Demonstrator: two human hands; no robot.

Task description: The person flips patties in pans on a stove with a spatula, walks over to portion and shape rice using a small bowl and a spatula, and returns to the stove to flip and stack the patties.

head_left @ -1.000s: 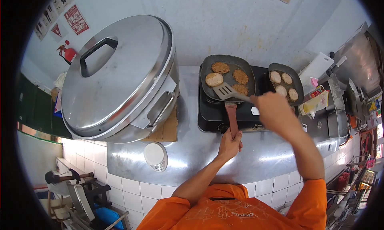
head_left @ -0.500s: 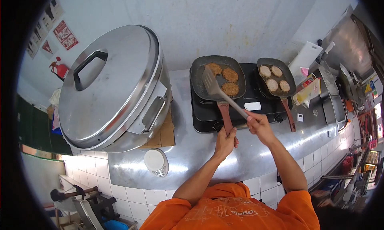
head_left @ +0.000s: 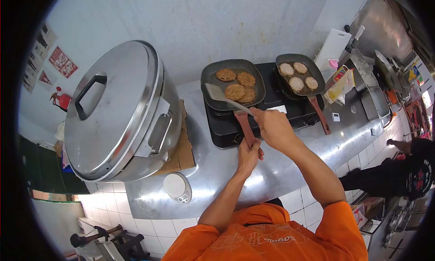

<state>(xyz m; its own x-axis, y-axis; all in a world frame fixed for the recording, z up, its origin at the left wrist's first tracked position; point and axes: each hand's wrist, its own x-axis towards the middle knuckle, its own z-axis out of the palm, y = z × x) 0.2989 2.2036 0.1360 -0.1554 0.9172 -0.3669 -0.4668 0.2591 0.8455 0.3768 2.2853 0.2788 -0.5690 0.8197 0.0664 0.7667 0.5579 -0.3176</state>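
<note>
My left hand (head_left: 249,154) is wrapped round the reddish-brown handle of the left pan (head_left: 208,70). Several browned patties (head_left: 246,79) lie in that pan, two of them overlapping near its front. In my right hand (head_left: 272,125) is the grey slotted spatula (head_left: 215,92), its blade tilted at the pan's left side, beside the overlapping patties. The right pan (head_left: 290,58) holds several paler patties (head_left: 296,83), and nobody touches its handle. Both pans sit on a black stove (head_left: 222,135).
A large lidded metal pot (head_left: 122,102) stands on cardboard (head_left: 181,156) at the left. A white scale (head_left: 176,185) lies near the front edge. Right of the stove are a cutting board (head_left: 333,48), a yellow packet (head_left: 337,91) and trays. A person in dark clothes (head_left: 403,170) is at far right.
The spatula blade has come away from over the upper-left patty to the pan's left side. Another patty now shows, overlapping one at the front. A person has come into view at right.
</note>
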